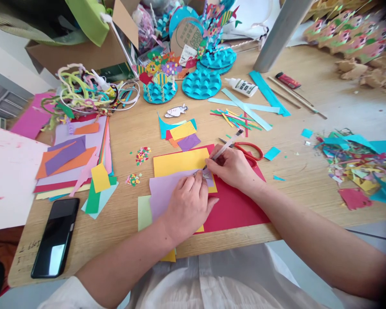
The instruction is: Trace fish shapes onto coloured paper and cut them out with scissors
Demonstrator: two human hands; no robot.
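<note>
My right hand [233,165] is closed around a slim pen [227,146], its tip down on a sheet of lilac paper [162,193]. Beside it, my left hand [189,199] lies on that sheet, fingers pressing down and thumb apart. A small pale shape shows at the left fingertips, too covered to make out. Yellow paper [180,162], red paper [234,208] and light green paper [144,212] lie beneath and around the lilac sheet. Red-handled scissors [249,150] rest just beyond my right hand. A white paper fish [176,111] lies farther back.
A phone [55,238] and stacked coloured paper [72,159] lie left. Behind are decorated blue discs [202,83], a glue bottle [242,87] and thin paper strips [236,120]. Paper scraps [357,159] are heaped right. A grey metal post [281,36] rises at the back.
</note>
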